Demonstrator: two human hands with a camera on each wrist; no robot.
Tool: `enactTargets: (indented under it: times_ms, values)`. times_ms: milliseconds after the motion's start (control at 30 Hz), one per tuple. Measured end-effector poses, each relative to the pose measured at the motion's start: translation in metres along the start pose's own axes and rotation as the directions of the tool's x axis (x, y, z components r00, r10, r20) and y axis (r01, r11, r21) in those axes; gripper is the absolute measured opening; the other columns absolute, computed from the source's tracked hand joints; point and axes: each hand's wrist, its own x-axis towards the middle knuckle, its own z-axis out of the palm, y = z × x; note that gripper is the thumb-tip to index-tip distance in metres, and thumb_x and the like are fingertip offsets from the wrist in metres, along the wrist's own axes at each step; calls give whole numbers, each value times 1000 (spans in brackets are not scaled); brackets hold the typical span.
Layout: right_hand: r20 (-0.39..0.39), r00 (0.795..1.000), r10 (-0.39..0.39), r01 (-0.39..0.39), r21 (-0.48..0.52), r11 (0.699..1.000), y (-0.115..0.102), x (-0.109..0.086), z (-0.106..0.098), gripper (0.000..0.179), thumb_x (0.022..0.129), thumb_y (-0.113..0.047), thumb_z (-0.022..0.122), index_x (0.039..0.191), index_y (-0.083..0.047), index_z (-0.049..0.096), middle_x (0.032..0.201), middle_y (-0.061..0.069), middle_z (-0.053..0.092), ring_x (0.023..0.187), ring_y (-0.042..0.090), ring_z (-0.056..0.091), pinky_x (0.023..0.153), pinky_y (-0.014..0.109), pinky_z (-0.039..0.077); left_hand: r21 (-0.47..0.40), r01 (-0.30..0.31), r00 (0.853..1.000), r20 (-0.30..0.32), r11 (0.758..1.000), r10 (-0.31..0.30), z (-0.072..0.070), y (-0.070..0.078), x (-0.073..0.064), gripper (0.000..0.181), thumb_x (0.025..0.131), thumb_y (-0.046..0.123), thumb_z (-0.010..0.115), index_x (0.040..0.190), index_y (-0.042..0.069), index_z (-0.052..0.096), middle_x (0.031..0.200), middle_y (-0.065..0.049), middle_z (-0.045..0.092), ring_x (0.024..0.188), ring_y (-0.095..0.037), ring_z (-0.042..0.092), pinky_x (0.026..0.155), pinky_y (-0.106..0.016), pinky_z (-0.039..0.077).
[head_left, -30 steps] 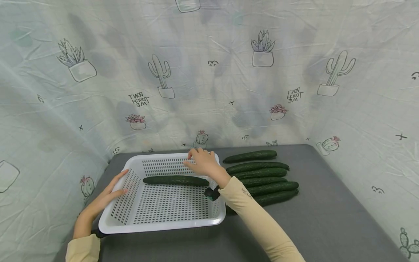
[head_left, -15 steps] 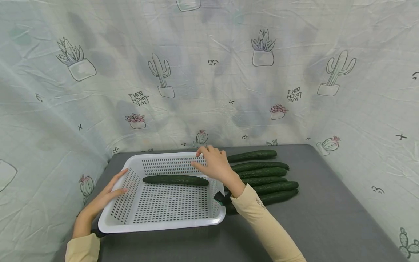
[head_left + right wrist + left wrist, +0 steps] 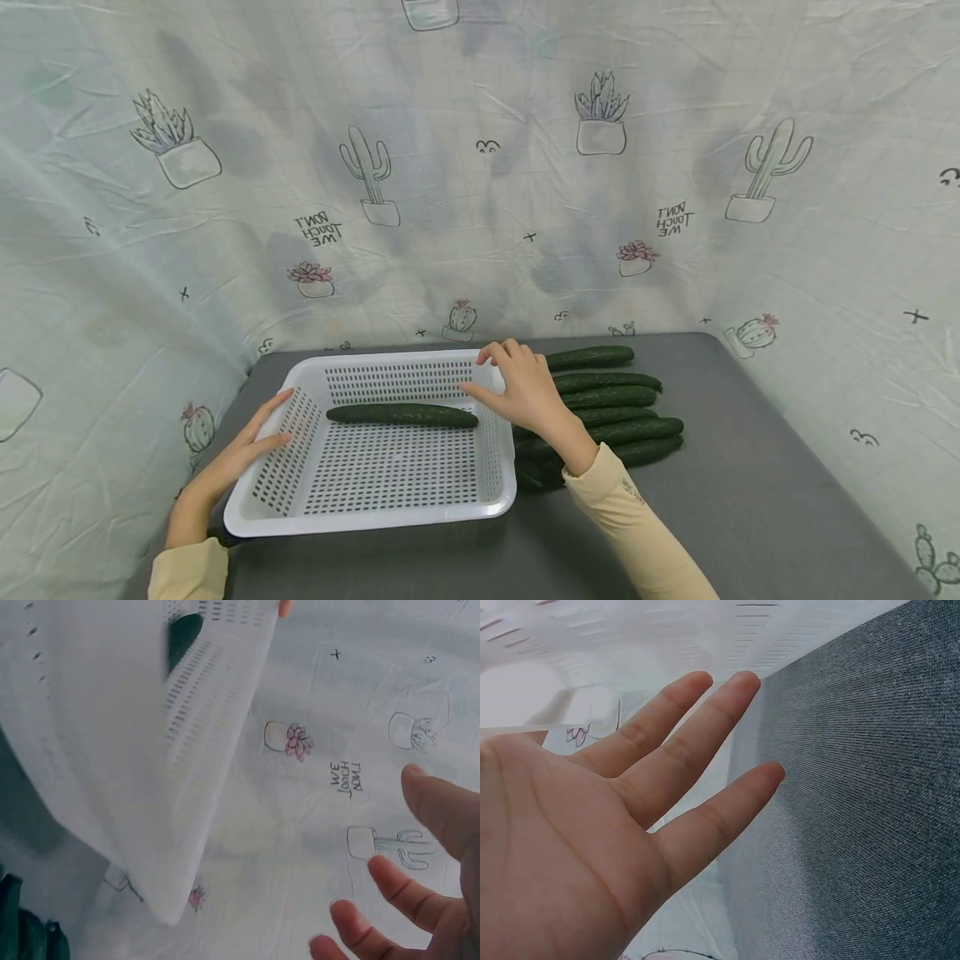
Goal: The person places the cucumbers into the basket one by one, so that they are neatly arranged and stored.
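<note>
A white perforated plastic basket stands on the grey table with one dark green cucumber lying across its floor. At its left rim my left hand holds the basket, with the thumb and one finger over the edge. In the left wrist view the other fingers stretch out straight beneath the rim, outside the wall. My right hand hovers over the right rim, holding nothing, its fingers bent loosely. Beyond it, several cucumbers lie side by side right of the basket, partly hidden by the hand and wrist.
A pale cloth printed with potted cacti hangs behind and at both sides of the grey table. The basket's right wall stands between its inside and the row of cucumbers.
My right hand has moved right, from over the inside of the basket to above its right rim near the cucumbers. The left hand, the basket and the cucumber inside have stayed put.
</note>
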Motion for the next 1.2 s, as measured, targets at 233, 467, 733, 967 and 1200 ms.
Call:
enactTargets:
  times_ms: [233, 467, 733, 967, 1200]
  values:
    - [-76, 995, -58, 58, -5, 998, 16, -13, -4, 40, 79, -51, 66, 105, -22, 56, 94, -3, 49, 84, 16, 45, 76, 37, 34, 3, 8, 1000, -5, 1000, -8, 2, -1, 1, 71, 97, 17, 45, 150, 27, -2, 147, -30, 0, 106, -44, 51, 66, -46, 53]
    - [-119, 990, -78, 76, -17, 997, 31, -27, -7, 43, 76, -49, 71, 105, -21, 57, 98, -2, 51, 89, 18, 48, 78, 38, 35, 23, -3, 1000, -18, 1000, 4, 2, -2, 2, 71, 97, 17, 46, 150, 26, -1, 147, -29, 0, 106, -45, 50, 65, -46, 53]
    - [-118, 990, -81, 75, -60, 995, 49, -40, -8, 45, 75, -50, 71, 107, -21, 57, 99, 1, 52, 89, 21, 49, 77, 40, 37, 21, 3, 1000, -21, 1000, -2, 2, -1, 2, 71, 97, 17, 45, 150, 26, -1, 147, -30, 1, 106, -45, 50, 65, -46, 53]
    - [-130, 989, -74, 68, -50, 996, 66, -54, -7, 50, 74, -48, 73, 111, -19, 57, 103, 3, 53, 90, 21, 49, 78, 42, 39, 10, 10, 1000, -21, 1000, -10, 2, -1, 1, 71, 97, 17, 45, 149, 28, -1, 148, -29, 1, 105, -44, 51, 64, -46, 53]
    - [-130, 990, -56, 47, -74, 996, 84, -68, -7, 52, 73, -49, 74, 113, -21, 56, 103, 2, 51, 90, 21, 47, 75, 40, 38, 2, 16, 1000, -20, 1000, -16, 1, -1, 1, 70, 98, 19, 44, 149, 27, -1, 147, -29, 2, 104, -42, 52, 65, -46, 53]
